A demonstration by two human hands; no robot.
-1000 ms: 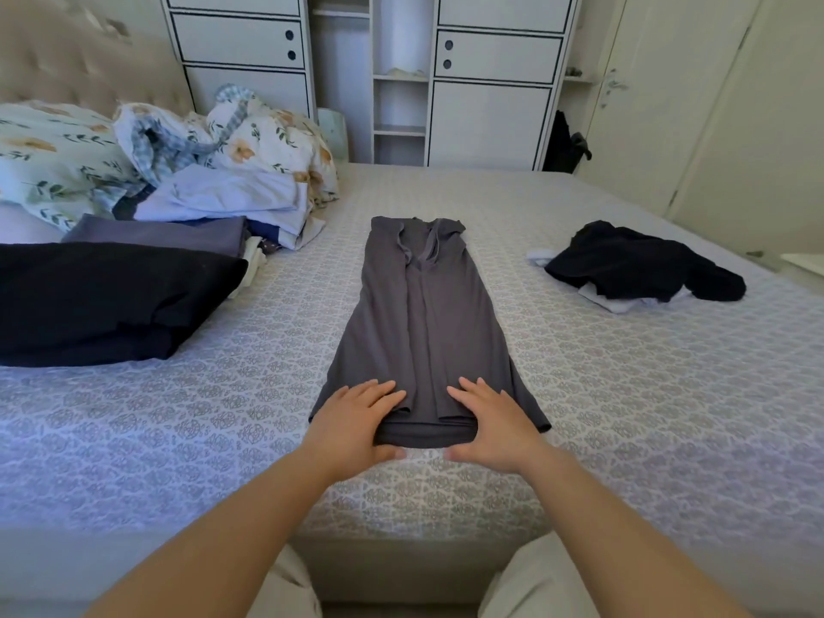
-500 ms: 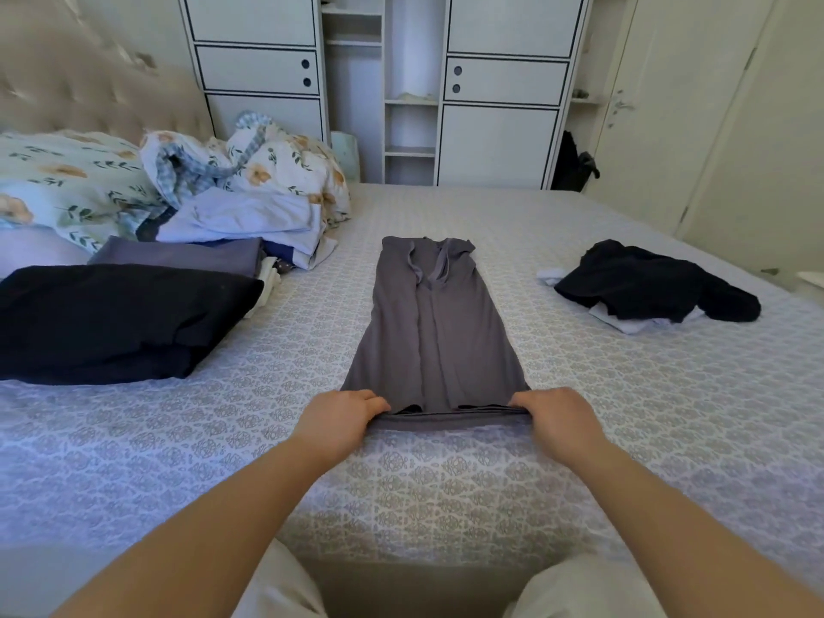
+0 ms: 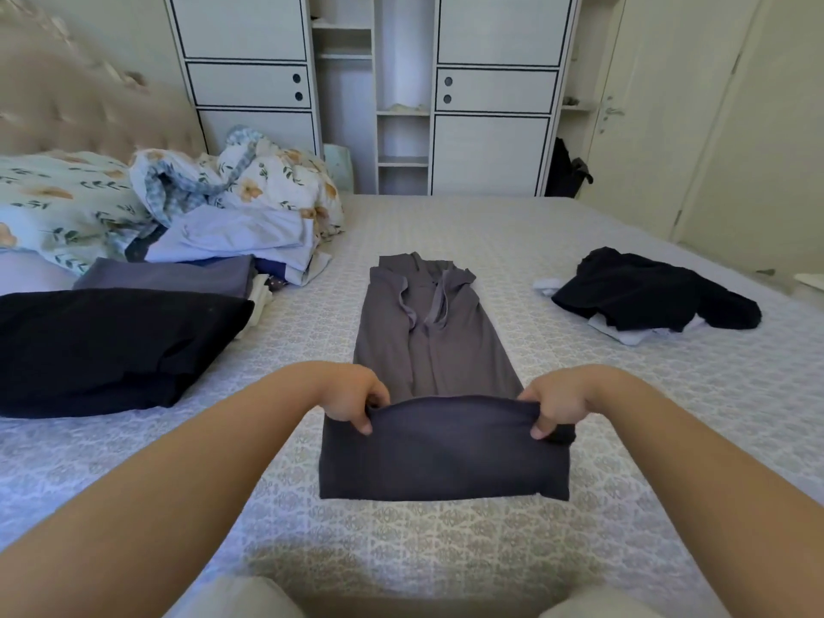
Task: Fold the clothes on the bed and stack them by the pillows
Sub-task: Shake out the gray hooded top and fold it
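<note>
Home bedroom: bed (image 3: 579, 243), wardrobe (image 3: 490, 104)

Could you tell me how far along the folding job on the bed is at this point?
Done: folded clothes lie stacked by the pillows. In hand: the left hand and right hand each grip a corner of the grey garment, lifting its near hem off the bed. Left: finishing this fold, then the dark heap on the right.

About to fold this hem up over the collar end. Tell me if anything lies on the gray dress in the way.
Nothing visible does. Both hands, left hand and right hand, hold the lifted hem of the gray dress; the rest lies bare on the bed. The black clothes lie apart, off to the right.
</note>
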